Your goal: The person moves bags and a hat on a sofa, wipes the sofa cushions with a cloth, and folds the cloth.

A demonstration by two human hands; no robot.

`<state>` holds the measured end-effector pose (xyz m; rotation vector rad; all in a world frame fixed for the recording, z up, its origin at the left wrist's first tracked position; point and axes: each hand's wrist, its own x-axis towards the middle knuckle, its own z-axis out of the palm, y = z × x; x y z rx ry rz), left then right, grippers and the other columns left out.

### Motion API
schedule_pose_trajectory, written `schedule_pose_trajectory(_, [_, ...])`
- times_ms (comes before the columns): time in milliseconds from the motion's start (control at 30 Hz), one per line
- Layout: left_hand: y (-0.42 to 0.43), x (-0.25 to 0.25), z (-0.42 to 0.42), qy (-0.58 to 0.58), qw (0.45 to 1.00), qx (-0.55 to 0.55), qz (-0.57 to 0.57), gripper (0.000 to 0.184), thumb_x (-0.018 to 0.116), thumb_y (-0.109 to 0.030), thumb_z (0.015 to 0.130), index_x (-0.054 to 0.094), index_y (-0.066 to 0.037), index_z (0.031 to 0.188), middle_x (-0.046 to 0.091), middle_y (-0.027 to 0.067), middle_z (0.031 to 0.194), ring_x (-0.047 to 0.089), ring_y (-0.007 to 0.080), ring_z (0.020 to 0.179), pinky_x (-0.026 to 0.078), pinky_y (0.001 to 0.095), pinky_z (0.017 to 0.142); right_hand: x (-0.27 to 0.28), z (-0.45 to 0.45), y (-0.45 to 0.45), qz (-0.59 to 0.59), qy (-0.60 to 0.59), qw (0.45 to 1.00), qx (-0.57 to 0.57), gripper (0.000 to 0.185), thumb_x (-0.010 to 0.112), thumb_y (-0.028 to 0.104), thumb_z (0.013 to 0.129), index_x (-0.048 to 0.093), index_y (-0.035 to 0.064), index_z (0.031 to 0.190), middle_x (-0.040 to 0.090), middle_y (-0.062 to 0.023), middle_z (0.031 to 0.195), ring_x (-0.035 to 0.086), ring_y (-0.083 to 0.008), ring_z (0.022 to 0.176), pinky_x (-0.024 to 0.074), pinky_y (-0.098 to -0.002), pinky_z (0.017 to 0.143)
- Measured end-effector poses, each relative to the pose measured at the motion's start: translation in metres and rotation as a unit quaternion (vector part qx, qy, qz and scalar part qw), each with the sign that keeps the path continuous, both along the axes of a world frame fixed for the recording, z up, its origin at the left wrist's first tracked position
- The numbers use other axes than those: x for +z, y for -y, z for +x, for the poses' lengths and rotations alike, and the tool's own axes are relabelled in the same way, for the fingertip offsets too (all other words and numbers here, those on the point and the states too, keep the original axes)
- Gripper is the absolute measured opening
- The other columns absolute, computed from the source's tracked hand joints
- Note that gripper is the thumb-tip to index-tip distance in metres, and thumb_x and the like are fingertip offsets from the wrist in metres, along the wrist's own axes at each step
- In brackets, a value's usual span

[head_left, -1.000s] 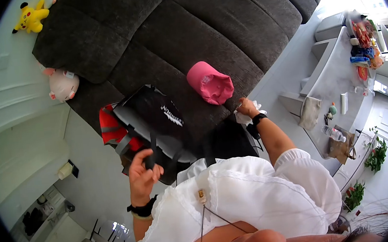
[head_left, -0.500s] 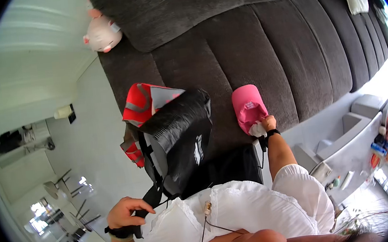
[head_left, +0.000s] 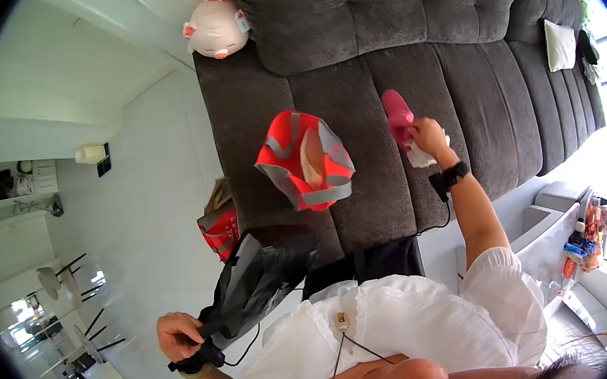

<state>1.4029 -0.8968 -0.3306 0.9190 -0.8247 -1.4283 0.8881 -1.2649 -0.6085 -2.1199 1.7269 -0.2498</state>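
Note:
My right hand [head_left: 429, 138] is closed on the pink cap [head_left: 398, 111] over the dark sofa [head_left: 353, 103]. A crumpled white cloth or tissue [head_left: 420, 156] shows beneath that hand, by the cap. My left hand [head_left: 180, 334] grips the edge or strap of the black bag [head_left: 271, 270], which hangs slack and tilted in front of the sofa. On the seat stands a red and grey bag [head_left: 291, 172], its mouth facing up and something beige inside. A smaller red bag [head_left: 221, 231] sits beside the sofa, partly behind the black bag.
A pink pig plush [head_left: 218, 30] rests at the sofa's left end, and a white cushion [head_left: 560, 44] lies toward its right end. Cluttered items [head_left: 586, 241] stand on a light unit at right. Chairs [head_left: 87, 316] are on the left.
The black bag has swung down and left with my left hand, uncovering the red and grey bag. My right hand has raised and turned the pink cap. The view has shifted.

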Motion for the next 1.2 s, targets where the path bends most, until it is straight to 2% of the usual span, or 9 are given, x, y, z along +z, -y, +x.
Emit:
schedule_pose_trajectory(300, [-0.08,-0.008,0.065,0.059,0.988,0.143,0.029,0.051,0.08,-0.042,0.074,0.06,0.005,0.075,0.05,0.0044,0.046,0.041,0.0072,0.034,0.03,0.0216,0.035,0.066,0.138,0.112,0.0,0.103,0.991,-0.088,0.027,0.063,0.03,0.081,0.073,0.0063,0.088,0.068,-0.0196,0.085,0.067,-0.0342,0.084,0.0518,-0.0411,0.076])
schedule_pose_trajectory(600, [-0.113,-0.041,0.118,0.09,0.977,0.19,0.024,0.057,0.074,-0.054,0.075,0.051,-0.002,0.079,0.043,-0.0019,0.045,0.039,0.0082,0.037,0.033,0.0229,0.041,0.019,0.065,0.033,0.02,0.116,0.962,-0.247,0.033,0.067,0.035,0.079,0.072,0.0054,0.095,0.071,-0.0165,0.092,0.069,-0.0271,0.085,0.0525,-0.0353,0.072])
schedule_pose_trajectory(667, [-0.108,-0.05,0.117,0.224,0.935,0.272,0.047,0.06,0.074,-0.056,0.074,0.05,-0.002,0.079,0.043,-0.0002,0.046,0.041,0.0095,0.04,0.032,0.0231,0.041,-0.003,0.022,-0.027,0.023,-0.006,0.989,-0.149,0.029,0.062,0.034,0.086,0.071,0.007,0.094,0.07,-0.0164,0.088,0.069,-0.0265,0.084,0.0525,-0.0367,0.069])
schedule_pose_trajectory(767, [-0.107,-0.056,0.136,0.153,0.972,0.174,0.025,0.06,0.073,-0.056,0.074,0.05,-0.002,0.08,0.043,0.0003,0.047,0.039,0.0099,0.041,0.032,0.0229,0.043,-0.026,-0.025,-0.15,0.036,-0.219,0.975,0.027,0.032,0.049,0.043,0.09,0.065,0.0151,0.095,0.069,-0.0154,0.087,0.068,-0.0304,0.082,0.0525,-0.0406,0.07])
schedule_pose_trajectory(867, [-0.116,-0.06,0.143,0.086,0.991,0.1,-0.009,0.057,0.074,-0.053,0.076,0.05,-0.001,0.082,0.042,-0.001,0.046,0.038,0.009,0.041,0.031,0.0223,0.044,-0.083,-0.072,-0.272,0.226,-0.006,0.961,-0.161,0.032,0.054,0.04,0.089,0.066,0.0126,0.098,0.069,-0.0144,0.092,0.067,-0.0279,0.084,0.0535,-0.0398,0.071])
schedule_pose_trajectory(967, [-0.141,-0.055,0.132,0.077,0.989,0.122,-0.029,0.052,0.074,-0.049,0.078,0.052,-0.002,0.085,0.042,-0.0026,0.047,0.037,0.0067,0.04,0.032,0.0225,0.044,-0.067,-0.053,-0.359,0.356,0.189,0.808,-0.431,0.035,0.064,0.034,0.086,0.067,0.0005,0.093,0.069,-0.0143,0.088,0.067,-0.0257,0.076,0.0532,-0.0396,0.065])
schedule_pose_trajectory(1033, [-0.165,-0.049,0.127,0.081,0.988,0.126,-0.023,0.051,0.073,-0.049,0.079,0.054,-0.002,0.087,0.044,-0.0028,0.049,0.036,0.0057,0.041,0.035,0.0226,0.047,-0.054,-0.042,-0.385,0.363,0.276,0.759,-0.465,0.031,0.071,0.023,0.084,0.066,-0.0055,0.093,0.067,-0.0128,0.088,0.065,-0.0229,0.07,0.0542,-0.0381,0.06])
schedule_pose_trajectory(1133, [-0.2,-0.04,0.11,0.122,0.979,0.16,-0.014,0.049,0.071,-0.047,0.082,0.055,-0.002,0.089,0.045,-0.0035,0.05,0.037,0.0056,0.042,0.037,0.0227,0.049,-0.068,-0.039,-0.401,0.319,0.266,0.806,-0.421,0.029,0.071,0.02,0.083,0.065,-0.0066,0.094,0.067,-0.0131,0.089,0.065,-0.0243,0.071,0.0537,-0.0388,0.06])
schedule_pose_trajectory(1200, [-0.23,-0.035,0.116,0.114,0.982,0.15,0.019,0.027,0.064,-0.026,0.088,0.055,0.0,0.091,0.046,-0.0024,0.054,0.039,0.0067,0.046,0.04,0.0253,0.057,-0.078,-0.04,-0.418,0.344,0.236,0.827,-0.376,0.03,0.071,0.021,0.083,0.065,-0.0065,0.094,0.066,-0.0134,0.089,0.065,-0.0245,0.071,0.0534,-0.0391,0.06])
